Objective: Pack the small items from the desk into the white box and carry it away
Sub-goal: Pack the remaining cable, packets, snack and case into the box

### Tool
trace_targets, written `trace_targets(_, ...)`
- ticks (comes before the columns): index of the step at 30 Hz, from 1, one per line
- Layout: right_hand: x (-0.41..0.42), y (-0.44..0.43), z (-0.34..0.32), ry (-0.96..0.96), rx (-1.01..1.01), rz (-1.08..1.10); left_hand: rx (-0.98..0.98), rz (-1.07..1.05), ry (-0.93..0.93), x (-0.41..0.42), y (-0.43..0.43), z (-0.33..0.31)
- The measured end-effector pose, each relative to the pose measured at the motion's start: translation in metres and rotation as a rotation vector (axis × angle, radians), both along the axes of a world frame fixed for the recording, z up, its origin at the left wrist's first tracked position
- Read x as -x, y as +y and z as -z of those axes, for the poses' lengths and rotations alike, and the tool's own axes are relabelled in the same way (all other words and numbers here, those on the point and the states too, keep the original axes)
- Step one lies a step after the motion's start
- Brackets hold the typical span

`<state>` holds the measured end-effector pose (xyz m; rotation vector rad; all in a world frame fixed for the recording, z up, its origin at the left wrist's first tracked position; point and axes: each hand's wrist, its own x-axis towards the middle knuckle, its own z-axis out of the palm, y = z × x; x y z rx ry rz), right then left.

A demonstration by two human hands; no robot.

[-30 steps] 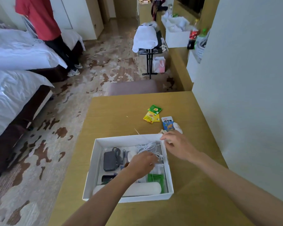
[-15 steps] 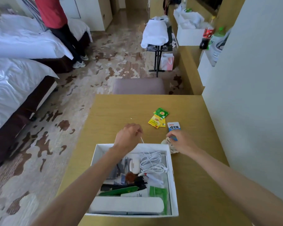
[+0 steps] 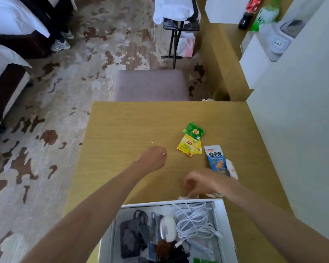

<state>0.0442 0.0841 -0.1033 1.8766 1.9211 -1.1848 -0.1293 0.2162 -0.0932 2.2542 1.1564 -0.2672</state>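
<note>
Beyond the far rim of the white box, out on the counter, the left hand has left the box interior where it worked a second ago. It is now clenched, its fingers pinching what looks like a thin pale stick. The right hand has drawn back from beside the snack packet toward the box, fingers curled over a crumpled white scrap, though the grasp is partly hidden.

Both hands seem to be gathering the last bits, so packing looks well along. The box sits at the near edge and already holds a coiled white cable, a dark pouch and a white oval case. Not yet packed are the green sachet, the yellow sachets, the snack packet and a round white thing just right of it. A tiny sliver lies far of the left hand. Nothing blocks the reach. A padded stool stands past the far edge, and the wall is close on the right.
</note>
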Motion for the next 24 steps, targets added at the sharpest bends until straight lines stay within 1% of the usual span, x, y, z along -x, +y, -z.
trace_targets(4,0.001,0.002,0.01,-0.007,0.041,-0.082,-0.054,-0.062,-0.082,-0.007,0.01,0.008)
trace_targets(6,0.001,0.004,0.011,-0.025,0.03,-0.108,-0.069,-0.045,-0.073,-0.009,0.012,0.011)
trace_targets(9,0.001,0.009,0.014,-0.049,-0.039,-0.129,-0.069,-0.014,-0.029,-0.015,0.013,0.016)
trace_targets(10,0.0,0.011,0.013,-0.014,-0.052,-0.074,-0.064,-0.007,-0.015,-0.017,0.014,0.017)
trace_targets(12,-0.006,0.012,0.009,0.098,-0.093,0.111,-0.053,-0.014,-0.007,-0.025,0.015,0.018)
trace_targets(15,-0.019,0.01,-0.001,0.283,-0.219,0.427,-0.031,-0.109,-0.004,-0.049,0.019,0.02)
trace_targets(17,-0.027,0.006,-0.006,0.408,-0.27,0.616,-0.018,-0.159,0.037,-0.073,0.022,0.022)
trace_targets(20,-0.037,0.0,-0.012,0.438,-0.335,0.768,-0.026,-0.206,0.073,-0.103,0.02,0.029)
trace_targets(24,-0.047,-0.011,-0.017,0.416,-0.366,0.835,-0.066,-0.259,0.093,-0.121,0.01,0.04)
